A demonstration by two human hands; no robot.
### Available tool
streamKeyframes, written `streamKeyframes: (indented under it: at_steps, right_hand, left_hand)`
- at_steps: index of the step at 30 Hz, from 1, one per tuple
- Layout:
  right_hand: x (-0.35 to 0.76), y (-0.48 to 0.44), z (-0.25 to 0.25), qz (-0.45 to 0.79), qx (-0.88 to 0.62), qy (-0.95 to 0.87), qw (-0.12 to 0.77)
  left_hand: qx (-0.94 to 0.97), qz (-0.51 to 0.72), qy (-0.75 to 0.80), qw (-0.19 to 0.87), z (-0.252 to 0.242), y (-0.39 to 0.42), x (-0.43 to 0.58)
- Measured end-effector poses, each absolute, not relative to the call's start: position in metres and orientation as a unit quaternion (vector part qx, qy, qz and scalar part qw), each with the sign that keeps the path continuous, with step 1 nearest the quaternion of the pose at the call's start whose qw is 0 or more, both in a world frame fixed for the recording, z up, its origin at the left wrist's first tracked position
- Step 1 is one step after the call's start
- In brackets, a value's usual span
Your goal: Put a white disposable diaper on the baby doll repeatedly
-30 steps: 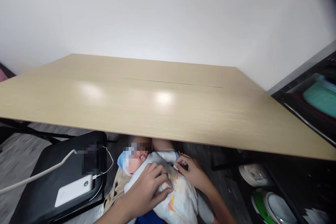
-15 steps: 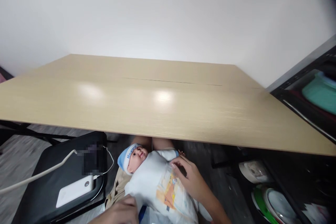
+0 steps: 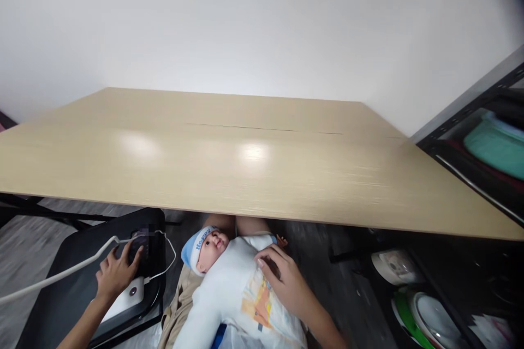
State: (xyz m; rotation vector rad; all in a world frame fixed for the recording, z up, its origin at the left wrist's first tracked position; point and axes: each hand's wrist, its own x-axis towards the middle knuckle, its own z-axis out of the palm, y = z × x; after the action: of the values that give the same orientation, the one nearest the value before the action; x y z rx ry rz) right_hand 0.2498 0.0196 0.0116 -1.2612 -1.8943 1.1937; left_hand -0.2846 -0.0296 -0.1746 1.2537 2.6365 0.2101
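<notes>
A baby doll [image 3: 229, 270] in a white top and blue-and-white cap lies face up across my lap. A white diaper [image 3: 257, 302] with an orange print covers its front. My right hand [image 3: 282, 278] rests on the doll's chest at the diaper's upper edge, fingers loosely bent and thumb apart, gripping nothing that I can see. My left hand [image 3: 117, 272] reaches over the black chair, fingers spread, its fingertips at a dark, partly pixelated device [image 3: 143, 248]. Beneath that hand lies a white power bank [image 3: 131, 294], partly hidden.
A wooden table [image 3: 245, 169] spans the view in front of me. The black chair [image 3: 61, 283] stands at left, with a thick white cable [image 3: 61, 275] running across it. A dark shelf [image 3: 458, 158] at right holds a teal container [image 3: 499, 144]; bowls [image 3: 434, 313] sit lower down.
My left hand has moved from beside the doll out to the chair at left, fingers now spread at the dark device. My right hand has slid slightly left on the doll.
</notes>
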Motion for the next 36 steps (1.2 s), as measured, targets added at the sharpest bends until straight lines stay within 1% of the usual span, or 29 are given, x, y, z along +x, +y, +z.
streamKeyframes:
  at_steps: [5,10,17,22,24,26,28,31,32,34,36]
  right_hand:
    - [0.246,0.020,0.009,0.451,-0.477,-0.700,0.282]
    - [0.246,0.021,0.005,0.449,-0.482,-0.698,0.282]
    - [0.244,0.021,0.005,0.454,-0.484,-0.692,0.285]
    - [0.242,0.020,-0.001,0.450,-0.489,-0.689,0.290]
    - [0.243,0.019,0.000,0.442,-0.492,-0.692,0.291]
    - [0.245,0.017,0.006,0.429,-0.481,-0.706,0.293]
    - [0.247,0.015,0.015,0.426,-0.447,-0.733,0.286]
    - [0.246,0.012,0.031,0.444,-0.384,-0.773,0.242]
    - [0.245,0.012,0.036,0.445,-0.373,-0.783,0.224]
    - [0.245,0.012,0.042,0.425,-0.370,-0.803,0.196]
    - [0.253,0.013,0.046,0.388,-0.380,-0.822,0.171]
  left_hand:
    - [0.422,0.009,0.899,0.118,-0.189,-0.014,-0.294]
    - [0.432,-0.032,0.895,0.109,-0.196,-0.017,-0.312]
    - [0.403,0.011,0.910,0.095,-0.202,-0.043,-0.320]
    - [0.405,0.034,0.908,0.104,-0.200,-0.061,-0.307]
    - [0.397,0.061,0.910,0.099,-0.195,-0.064,-0.295]
    - [0.410,0.117,0.900,0.089,-0.186,-0.065,-0.275]
    - [0.451,0.204,0.863,0.103,-0.169,-0.064,-0.244]
    - [0.470,0.355,0.782,0.204,-0.128,-0.061,-0.178]
    - [0.474,0.385,0.756,0.236,-0.112,-0.060,-0.153]
    - [0.547,0.400,0.676,0.291,-0.074,-0.058,-0.108]
    - [0.657,0.385,0.566,0.317,-0.036,-0.056,-0.071]
